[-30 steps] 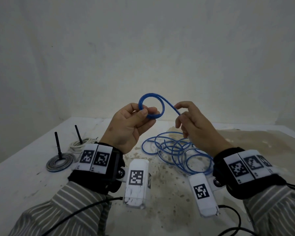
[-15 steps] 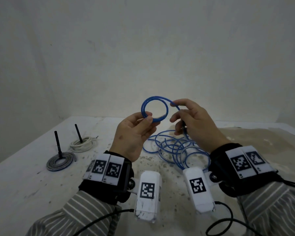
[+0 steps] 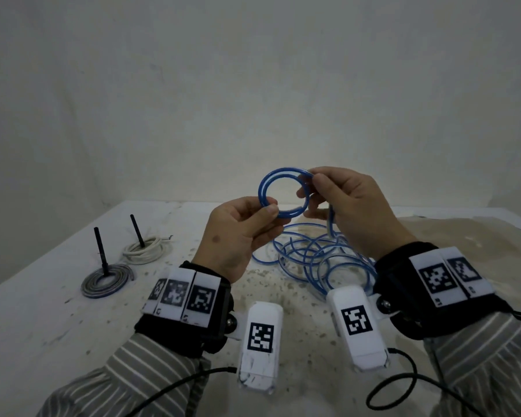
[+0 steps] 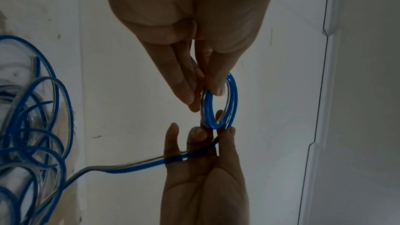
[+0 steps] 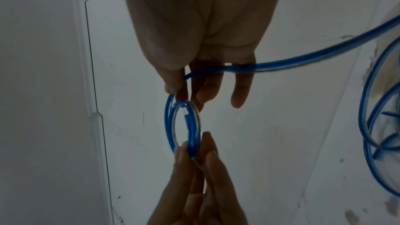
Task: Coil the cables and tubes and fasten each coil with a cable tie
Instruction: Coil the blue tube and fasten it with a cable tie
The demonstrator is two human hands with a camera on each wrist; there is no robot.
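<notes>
Left hand (image 3: 238, 233) pinches blue tube (image 3: 283, 194) coil to lock loops; right hand (image 3: 346, 206) pinches opposite side, feeding slack from worktop (image 3: 42, 311).

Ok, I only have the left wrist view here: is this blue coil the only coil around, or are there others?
Observer: The head view shows two more on the table, a grey coil and a white coil, each lying around a black peg.
Operator: And where is the blue tube's cut end?
Observer: The right wrist view shows the cut end lying inside the blue coil, close to the right hand.
</notes>
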